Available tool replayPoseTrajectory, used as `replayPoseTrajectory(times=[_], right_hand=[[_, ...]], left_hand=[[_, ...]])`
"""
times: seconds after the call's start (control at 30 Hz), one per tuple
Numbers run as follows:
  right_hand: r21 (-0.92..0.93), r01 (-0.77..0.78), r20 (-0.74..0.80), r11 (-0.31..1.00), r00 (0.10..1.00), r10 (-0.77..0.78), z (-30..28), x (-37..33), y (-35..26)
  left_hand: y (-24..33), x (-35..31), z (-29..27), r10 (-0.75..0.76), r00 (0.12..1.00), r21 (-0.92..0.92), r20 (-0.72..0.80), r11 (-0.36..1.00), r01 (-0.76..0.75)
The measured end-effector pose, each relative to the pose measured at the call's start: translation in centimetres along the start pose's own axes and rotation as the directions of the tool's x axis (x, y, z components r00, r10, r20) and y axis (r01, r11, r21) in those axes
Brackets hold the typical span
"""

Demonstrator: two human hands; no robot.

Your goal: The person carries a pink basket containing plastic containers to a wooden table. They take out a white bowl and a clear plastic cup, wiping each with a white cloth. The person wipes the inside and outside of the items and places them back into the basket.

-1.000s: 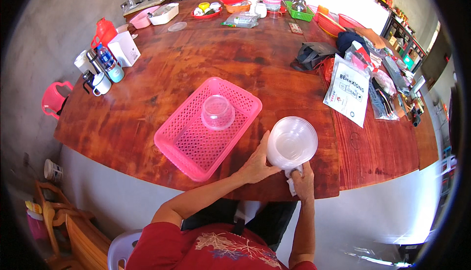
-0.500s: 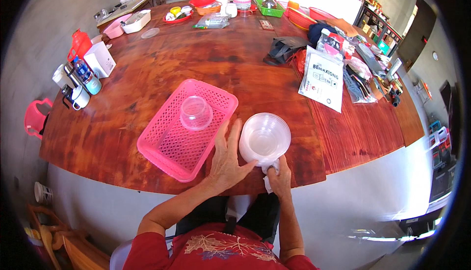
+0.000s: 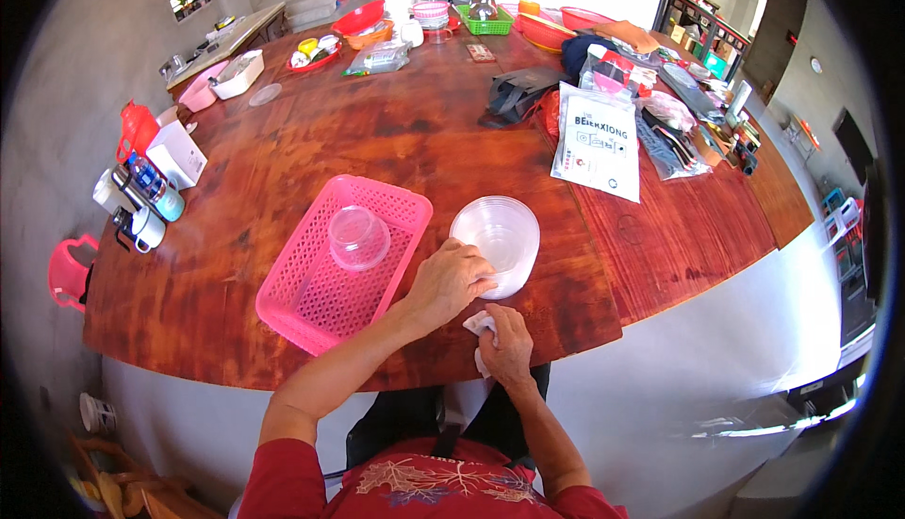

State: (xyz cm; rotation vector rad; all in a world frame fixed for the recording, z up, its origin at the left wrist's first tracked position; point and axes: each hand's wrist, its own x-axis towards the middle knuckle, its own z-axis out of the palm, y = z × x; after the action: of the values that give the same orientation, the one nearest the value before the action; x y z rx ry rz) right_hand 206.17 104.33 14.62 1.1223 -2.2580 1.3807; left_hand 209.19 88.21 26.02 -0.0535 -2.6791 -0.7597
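The left hand (image 3: 445, 279) curled at the tubs (image 3: 509, 231) just right of frame centre, pinch unclear; below, the right hand (image 3: 509, 344) clutched a tissue (image 3: 479, 323); a lopsided tug risked toppling the tubs

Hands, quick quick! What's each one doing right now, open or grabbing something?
Left hand: fingers curled at the rim of the clear plastic tub; can't tell whether it's gripping.
Right hand: closed, holding a crumpled white cloth.

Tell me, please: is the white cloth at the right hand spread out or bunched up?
Bunched up: the white cloth is crumpled in the right hand, and only small parts of it stick out.
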Motion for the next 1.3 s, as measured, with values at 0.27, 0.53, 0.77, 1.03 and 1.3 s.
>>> replayPoseTrajectory(times=[0.27,0.53,0.77,1.03,1.3], right_hand=[[-0.029,-0.063,0.011,0.998,0.998,0.063,0.7,0.2,0.7],[-0.060,-0.049,-0.022,0.997,0.999,0.048,0.8,0.2,0.7],[-0.091,-0.036,-0.033,0.995,0.999,0.033,0.8,0.2,0.6],[-0.060,-0.018,-0.009,0.998,1.000,0.017,-0.4,-0.3,-0.9],[0.153,0.147,-0.069,0.977,0.988,-0.138,-3.1,0.2,-6.5]], left_hand=[[0.1,1.3,-1.1,0.055,0.992,-0.014,0.110,0.998,-0.054],[1.2,2.4,-2.2,-0.063,0.991,-0.098,0.122,0.992,0.075],[0.1,2.1,-2.1,-0.064,0.997,-0.386,-0.052,0.922,0.040],[2.0,-2.6,-5.9,-0.297,0.849,-0.700,-0.437,0.705,-0.114],[2.9,-11.3,-3.0,-0.524,0.802,-0.875,-0.287,0.484,0.003]])
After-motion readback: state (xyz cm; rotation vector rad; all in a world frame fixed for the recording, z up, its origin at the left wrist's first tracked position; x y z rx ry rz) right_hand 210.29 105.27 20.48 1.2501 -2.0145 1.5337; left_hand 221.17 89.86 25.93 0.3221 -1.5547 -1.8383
